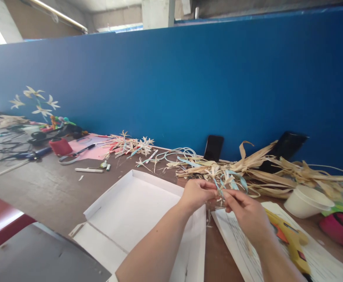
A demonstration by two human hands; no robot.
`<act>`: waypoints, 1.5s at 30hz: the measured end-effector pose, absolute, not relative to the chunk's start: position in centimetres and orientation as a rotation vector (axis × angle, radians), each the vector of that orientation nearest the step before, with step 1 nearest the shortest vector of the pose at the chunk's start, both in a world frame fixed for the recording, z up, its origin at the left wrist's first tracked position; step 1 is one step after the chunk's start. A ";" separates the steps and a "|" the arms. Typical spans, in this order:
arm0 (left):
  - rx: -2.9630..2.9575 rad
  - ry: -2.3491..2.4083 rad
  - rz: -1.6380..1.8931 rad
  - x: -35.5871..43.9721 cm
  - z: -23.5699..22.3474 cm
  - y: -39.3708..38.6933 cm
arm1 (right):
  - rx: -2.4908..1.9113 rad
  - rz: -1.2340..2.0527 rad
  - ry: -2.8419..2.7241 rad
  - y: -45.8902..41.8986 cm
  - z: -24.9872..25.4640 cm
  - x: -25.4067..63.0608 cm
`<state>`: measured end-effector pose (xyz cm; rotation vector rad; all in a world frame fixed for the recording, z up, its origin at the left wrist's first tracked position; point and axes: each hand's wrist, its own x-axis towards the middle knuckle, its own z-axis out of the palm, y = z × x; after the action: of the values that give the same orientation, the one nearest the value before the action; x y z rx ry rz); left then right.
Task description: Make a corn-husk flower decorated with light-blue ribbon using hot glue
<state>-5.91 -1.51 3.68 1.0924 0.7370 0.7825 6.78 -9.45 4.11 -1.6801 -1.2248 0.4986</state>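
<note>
My left hand [199, 192] and my right hand [241, 207] meet over the right edge of an open white cardboard box [142, 203]. Both are closed in a pinch around the thin light-blue stem of a small husk flower [214, 172]. The pale petals point up and away from me, partly lost against the dried husks [256, 168] behind. Fingertips hide much of the stem. Below my right forearm lies a yellow glue gun [290, 239] on printed paper sheets [230, 231].
A white cup [307, 201] and a pink pouch [340, 229] sit at the right. Two dark phones [214, 148] lean near the blue partition [171, 86]. Finished husk flowers [133, 145] lie on pink paper, left of centre. A white pen [89, 170] lies left of the box.
</note>
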 end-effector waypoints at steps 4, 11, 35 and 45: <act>1.120 0.782 0.801 -5.8 3.5 -1.4 | -1.660 0.551 -1.189 -9.5 3.9 6.8; 1.272 0.849 0.844 -5.2 2.1 -1.0 | -1.727 0.394 -1.241 -9.3 3.7 6.8; 1.751 1.062 1.088 -5.2 2.1 -2.4 | -1.798 -0.144 -1.501 -8.8 1.8 5.7; 1.781 1.014 1.154 -5.3 2.2 -2.5 | -1.816 -0.214 -1.563 -8.8 1.8 5.2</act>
<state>-5.31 -2.46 2.23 1.7809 1.0136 1.1543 5.17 -8.78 1.79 -1.8163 -1.5626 -0.2136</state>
